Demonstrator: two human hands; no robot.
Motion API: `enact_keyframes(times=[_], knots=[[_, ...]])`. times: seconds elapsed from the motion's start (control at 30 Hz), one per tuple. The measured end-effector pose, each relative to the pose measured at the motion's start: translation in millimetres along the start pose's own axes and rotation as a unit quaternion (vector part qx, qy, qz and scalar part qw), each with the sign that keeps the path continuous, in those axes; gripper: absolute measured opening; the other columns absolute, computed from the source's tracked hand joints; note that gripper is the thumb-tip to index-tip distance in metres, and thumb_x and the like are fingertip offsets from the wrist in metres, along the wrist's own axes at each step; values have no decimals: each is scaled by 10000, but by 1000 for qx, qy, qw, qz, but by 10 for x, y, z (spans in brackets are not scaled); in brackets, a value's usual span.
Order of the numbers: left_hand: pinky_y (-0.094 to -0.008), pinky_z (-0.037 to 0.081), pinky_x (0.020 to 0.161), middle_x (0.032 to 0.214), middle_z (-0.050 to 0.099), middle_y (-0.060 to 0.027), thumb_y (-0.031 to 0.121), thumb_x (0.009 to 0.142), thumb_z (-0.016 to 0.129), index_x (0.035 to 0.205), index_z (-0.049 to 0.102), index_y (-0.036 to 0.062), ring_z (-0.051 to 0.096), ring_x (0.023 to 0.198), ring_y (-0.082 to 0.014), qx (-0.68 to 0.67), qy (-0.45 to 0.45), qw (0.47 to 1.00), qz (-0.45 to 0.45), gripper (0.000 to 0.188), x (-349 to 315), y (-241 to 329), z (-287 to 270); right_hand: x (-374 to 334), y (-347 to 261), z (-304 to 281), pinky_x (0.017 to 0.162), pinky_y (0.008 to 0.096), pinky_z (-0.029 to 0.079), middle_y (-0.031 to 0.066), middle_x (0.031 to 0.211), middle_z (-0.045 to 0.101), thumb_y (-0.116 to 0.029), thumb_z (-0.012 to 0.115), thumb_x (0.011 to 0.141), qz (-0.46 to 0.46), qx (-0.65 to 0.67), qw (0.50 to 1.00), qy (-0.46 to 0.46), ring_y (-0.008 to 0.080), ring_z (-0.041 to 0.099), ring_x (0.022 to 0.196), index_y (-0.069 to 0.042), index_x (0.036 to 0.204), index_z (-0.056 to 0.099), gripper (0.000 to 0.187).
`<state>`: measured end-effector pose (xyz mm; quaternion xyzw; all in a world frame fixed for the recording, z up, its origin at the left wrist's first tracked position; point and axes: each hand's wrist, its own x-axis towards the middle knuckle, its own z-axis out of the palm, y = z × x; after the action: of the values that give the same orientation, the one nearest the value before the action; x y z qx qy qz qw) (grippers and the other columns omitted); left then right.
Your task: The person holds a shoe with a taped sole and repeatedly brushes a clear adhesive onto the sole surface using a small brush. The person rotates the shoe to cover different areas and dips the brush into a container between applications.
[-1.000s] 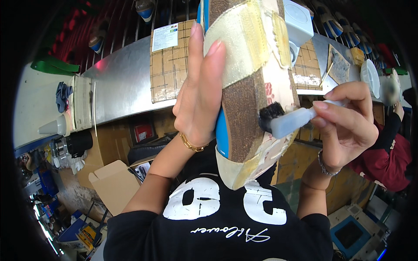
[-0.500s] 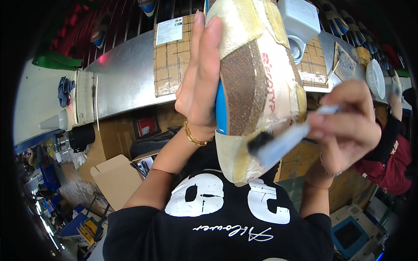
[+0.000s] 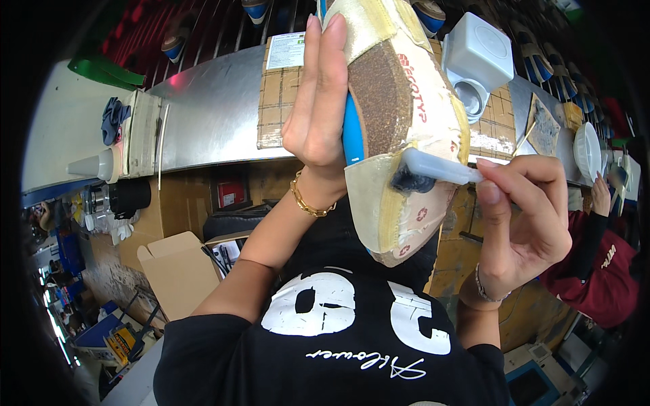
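Note:
An unfinished shoe point(image 3: 378, 115), sole side turned up toward me, fills the middle of the view. It has a blue side, a brown textured patch and a cream lasted edge around a printed insole. My left hand point(image 3: 317, 101) grips it from its left side, fingers straight along it and thumb hidden. Between the fingertips of my right hand point(image 3: 531, 213) is the pale, translucent handle of a brush point(image 3: 443, 168). Its dark bristles press on the insole's cream edge near the shoe's lower end.
Behind the shoe runs a metal bench point(image 3: 210, 111) with a cardboard sheet point(image 3: 277, 101), a white plastic container point(image 3: 479, 51) and a white bowl point(image 3: 586, 150). Shoes sit on a rack beyond. A co-worker in maroon point(image 3: 599, 271) is at right; an open carton point(image 3: 179, 274) stands lower left.
The brush has moved up along the shoe from its lower end and turned so its handle lies nearly level. My right hand has lowered slightly; the left keeps its grip.

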<state>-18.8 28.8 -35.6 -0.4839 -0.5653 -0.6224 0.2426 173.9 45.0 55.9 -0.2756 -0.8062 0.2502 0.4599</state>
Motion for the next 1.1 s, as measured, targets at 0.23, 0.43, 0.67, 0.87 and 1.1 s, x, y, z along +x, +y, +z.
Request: enact_keyframes(times=[0.23,0.43,0.67,0.87,1.1], knots=[[-340,608,777,1204,653,-269,189,762,834,1326,549,-104,677,1053,-347,3,-20,1000,17,697,28,-22,-15,81,-44,-31,722,256,386,87,864,576,62,745,736,-45,-39,998,3,163,520,796,27,955,759,223],[-348,603,787,1213,646,-282,188,762,830,1327,552,-101,674,1066,-359,6,-29,1000,9,693,23,-21,-10,88,43,-45,639,237,371,68,859,587,-10,834,568,-84,-5,996,9,137,514,722,-99,895,807,340],[-357,598,799,1222,638,-296,187,761,826,1327,556,-98,670,1081,-373,6,-42,999,0,689,-5,-39,-26,59,43,-114,691,283,351,106,871,586,-59,803,588,-64,1,997,-35,188,514,792,-53,860,788,272],[-365,594,810,1230,632,-309,186,761,822,1328,560,-95,667,1094,-386,-1,-63,998,0,685,-5,-39,-34,36,38,-125,697,299,357,110,871,583,-77,798,534,-76,18,996,-45,209,514,808,-71,831,785,298],[-375,588,822,1240,624,-324,185,760,817,1328,564,-92,663,1109,-400,-3,-87,996,5,681,-5,-38,-94,25,65,-195,695,328,358,87,870,576,-120,824,505,-100,27,991,-87,215,516,792,-123,819,785,316]])
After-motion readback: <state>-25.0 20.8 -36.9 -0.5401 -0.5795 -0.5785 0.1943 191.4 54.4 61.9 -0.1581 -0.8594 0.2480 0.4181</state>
